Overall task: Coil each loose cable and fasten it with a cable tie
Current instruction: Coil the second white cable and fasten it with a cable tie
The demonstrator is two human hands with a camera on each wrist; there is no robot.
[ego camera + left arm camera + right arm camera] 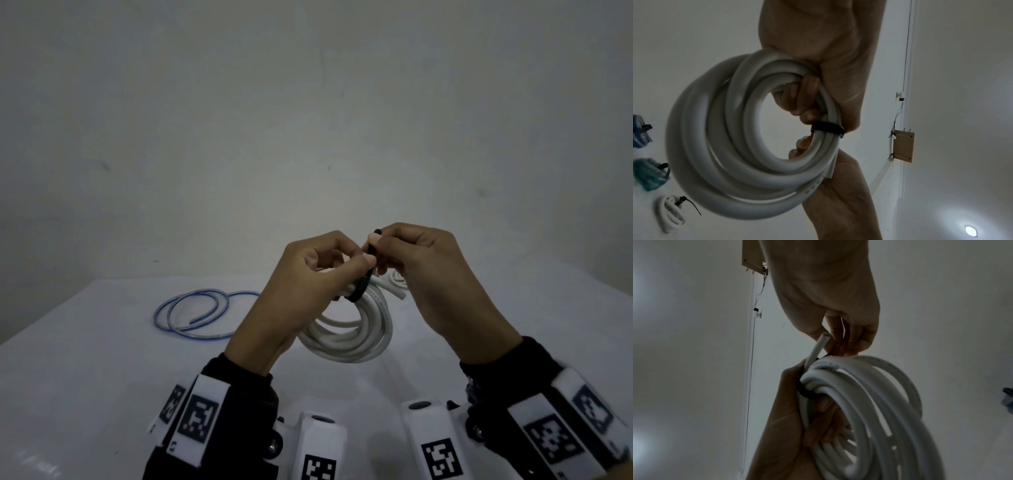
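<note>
— Fingers (807,91) of the left hand (308,277) curl through the white cable coil (349,332) and grip its bundled turns, right?

— Yes, and the right hand (431,274) pinches the tail of the black cable tie (359,287), which loops around the bundle beside the left thumb.

— Which way does the tie point?

— Its tail runs up and slightly right from the loop, long axis near upright. The coil hangs below both hands, held above the table (85,377) near its front edge, its ring tilted rather than flat.

— And the cable end?

— One cut end (818,348) sticks up toward the right palm.

— Anything else?

— A blue-edged clear cable (202,315) lies in loose loops on the table, left of the hands. Three tied bundles, blue (640,131), green (649,173) and white (670,212), appear in the left wrist view.
</note>
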